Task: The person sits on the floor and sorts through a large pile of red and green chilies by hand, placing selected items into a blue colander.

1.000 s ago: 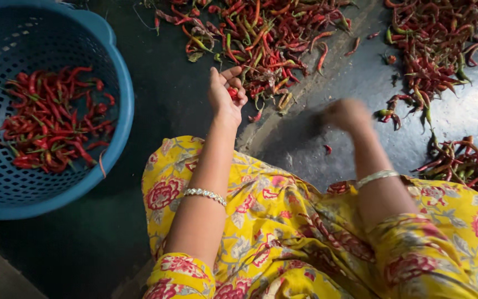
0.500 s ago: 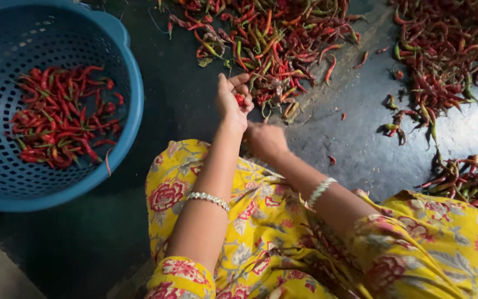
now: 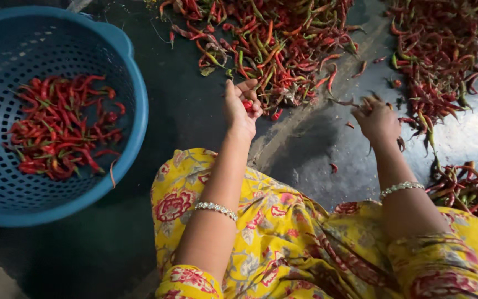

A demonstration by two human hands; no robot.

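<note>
While the left hand [image 3: 243, 106] grips a few red chillies [image 3: 248, 104] near the middle pile [image 3: 272, 44], the right hand [image 3: 378, 117] closes loosely on stems — sorting seems underway. Next likely calls for carrying the chillies to the blue basket [image 3: 131, 127] — well left.

Chilli-sorting floor — heaped chillies [image 3: 283, 50], basket [image 3: 134, 111]

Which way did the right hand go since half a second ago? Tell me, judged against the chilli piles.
Yes. The right hand moved right, away from the left hand, toward the right chilli pile. The blue basket barely shifted in view.
</note>
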